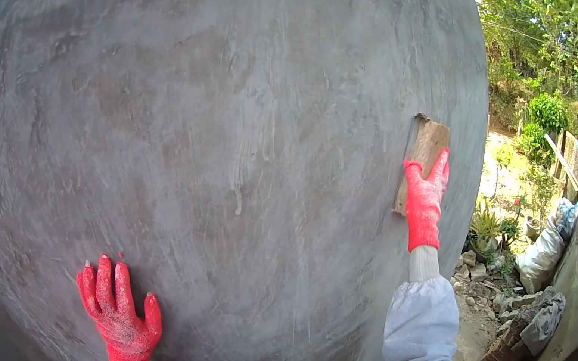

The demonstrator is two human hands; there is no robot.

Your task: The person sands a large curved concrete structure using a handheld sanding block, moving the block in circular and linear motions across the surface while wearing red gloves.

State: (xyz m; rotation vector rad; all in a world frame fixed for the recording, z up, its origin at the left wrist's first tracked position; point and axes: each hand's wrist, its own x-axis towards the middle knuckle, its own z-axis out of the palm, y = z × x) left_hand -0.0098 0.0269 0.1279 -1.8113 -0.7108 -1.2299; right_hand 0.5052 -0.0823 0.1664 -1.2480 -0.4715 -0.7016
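A grey cement-plastered wall (253, 118) fills most of the view, with streaks and darker patches across it. My right hand (425, 196), in a red dusty glove, grips a flat wooden board (428, 143), perhaps a plasterer's float, near the wall's right edge. The board stands upright along the wall, its long side vertical. Low on the left, my left hand (123, 313) is spread in a matching red glove with nothing in it. Its palm faces the wall; whether it touches the surface is hard to tell. Fingertips poke through the worn glove.
Beyond the wall's right edge runs a dirt path (472, 345) with broken stones (475, 272). A stuffed white sack (540, 257) leans by another wall at the far right. Bricks (503, 350) with a grey cloth (544, 326) lie nearer. Plants (549, 114) grow behind.
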